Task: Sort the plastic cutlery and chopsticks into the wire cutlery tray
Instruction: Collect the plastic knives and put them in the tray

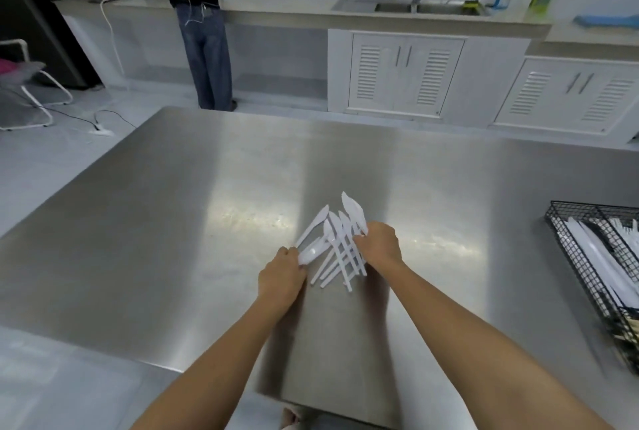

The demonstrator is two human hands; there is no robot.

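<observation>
White plastic knives (pixel 340 243) fanned at table (pixel 173 222) centre, blades pointed away, handles toward wearer; translucent, thin. One spoon (pixel 311 253) pinched by left hand (pixel 281 279). Right hand (pixel 378 244) closed on knife bundle. Wire tray (pixel 570 256) at far right, part-filled w/ white cutlery.

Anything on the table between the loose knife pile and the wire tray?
No. In the head view, only bare steel table lies between the knife pile, gripped by the left hand and right hand, and the wire tray.
</observation>
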